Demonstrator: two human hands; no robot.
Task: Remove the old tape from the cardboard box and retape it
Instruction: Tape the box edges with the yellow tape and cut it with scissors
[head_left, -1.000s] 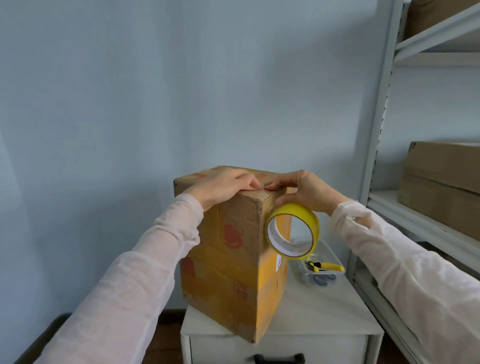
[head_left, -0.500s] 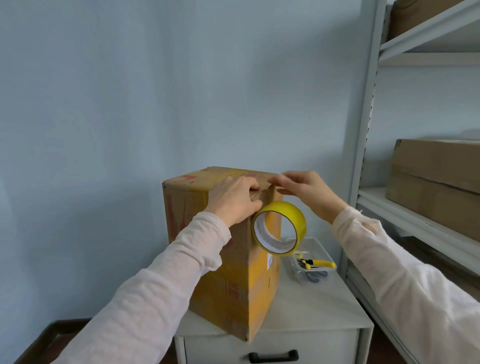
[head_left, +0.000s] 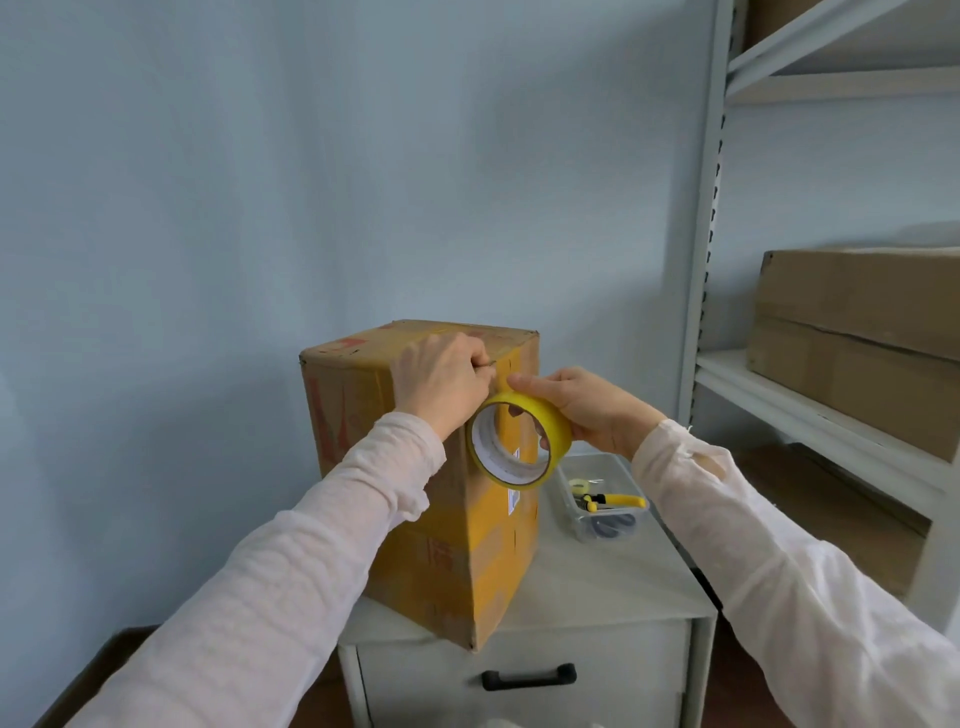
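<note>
L sleeve, pale pink knit, comes in from 7 o'clock up to the tall brown cardboard box w/ yellow tape bands & red print (head_left: 348, 400). Box stands upright on the 9 o'clock half of the small white table w/ one drawer (head_left: 597, 582), one vertical corner facing 6 o'clock. The drawer's black handle (head_left: 528, 678) shows below that corner.

L hand (head_left: 439, 384) sits at the box's top front edge, fingers clenched, knuckles up, tips at the upper end of a yellow tape strip (head_left: 503, 382). Can't tell if they pinch the strip or just press it down. Strip runs down the box face toward 5 o'clock, into the yellow roll of packing tape w/ white core (head_left: 555, 427).

Roll hangs just in front of the box's right face, at 4 o'clock of the L hand, touching its wrist. R hand (head_left: 592, 410) holds the roll: thumb on the outer band at 12 o'clock, one fingertip (head_left: 543, 442) inside the core.

At 3 o'clock of the box, near it on the table: a clear plastic tray (head_left: 597, 464) holding a yellow-handled tool (head_left: 621, 500), dark-handled scissors (head_left: 613, 526) & a small pale roll (head_left: 577, 486).

Far right: grey metal shelving (head_left: 702, 260) against the wall, w/ stacked plain brown cartons (head_left: 857, 312) on its middle shelf.
</note>
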